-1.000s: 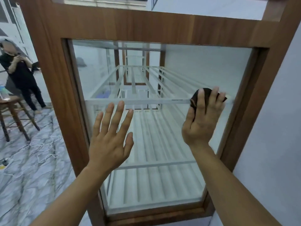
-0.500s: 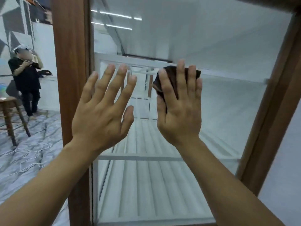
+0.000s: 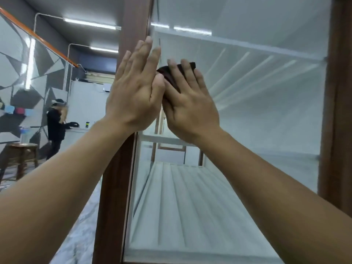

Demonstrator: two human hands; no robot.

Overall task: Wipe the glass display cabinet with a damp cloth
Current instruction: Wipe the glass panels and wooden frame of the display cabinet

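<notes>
The glass display cabinet (image 3: 247, 115) fills the right of the view, with a brown wooden frame (image 3: 116, 168) and white slatted shelves behind the pane. My right hand (image 3: 188, 103) presses a dark cloth (image 3: 169, 75) flat against the glass near the pane's upper left. Most of the cloth is hidden under the fingers. My left hand (image 3: 135, 92) is open with fingers together, raised beside the right hand at the frame's left post, its thumb side touching the cloth's edge.
To the left, a person in black (image 3: 56, 126) stands at a white counter across the room. A wooden stool (image 3: 22, 157) stands on the marble-patterned floor (image 3: 80, 235). The cabinet's right post (image 3: 337, 111) borders the pane.
My right hand slid the cloth left and upward across the glass. My left hand rose with it and closed in beside it. My view tilted up and left.
</notes>
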